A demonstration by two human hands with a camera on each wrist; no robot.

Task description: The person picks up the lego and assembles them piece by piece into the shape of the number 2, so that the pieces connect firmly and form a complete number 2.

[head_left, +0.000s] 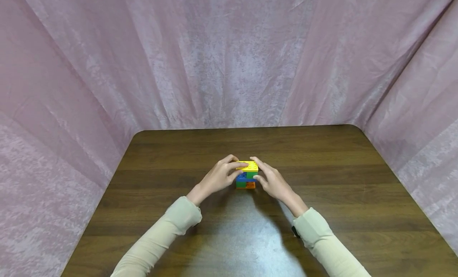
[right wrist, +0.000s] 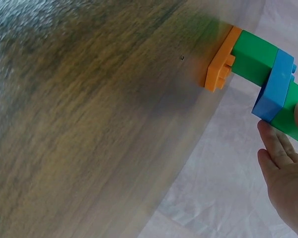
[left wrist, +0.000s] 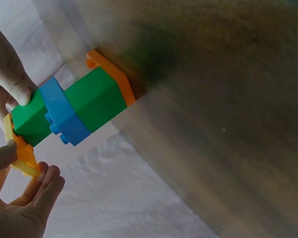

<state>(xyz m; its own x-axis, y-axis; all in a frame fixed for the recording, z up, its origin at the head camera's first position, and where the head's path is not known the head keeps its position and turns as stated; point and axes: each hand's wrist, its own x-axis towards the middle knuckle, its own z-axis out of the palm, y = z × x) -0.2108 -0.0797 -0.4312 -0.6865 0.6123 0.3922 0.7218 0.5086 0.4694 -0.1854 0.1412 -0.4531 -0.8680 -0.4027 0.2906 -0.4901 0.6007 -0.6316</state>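
A small tower of toy building bricks stands on the wooden table (head_left: 171, 213). From the bottom it has an orange brick (right wrist: 220, 62), a green brick (left wrist: 97, 91), a blue brick (left wrist: 64, 111), a second green brick (left wrist: 32, 121) and a yellow brick (head_left: 253, 166) on top. My left hand (head_left: 219, 176) pinches the yellow brick from the left, one finger lying across its studs. On the other side my right hand (head_left: 274, 184) holds the upper green brick, thumb on its near face. Its other fingers reach behind, partly hidden.
Pink curtains (head_left: 229, 62) hang behind the table and along both sides. The table's far edge lies beyond the tower, with rounded corners. Pale sleeves (head_left: 184, 215) are folded back at both wrists.
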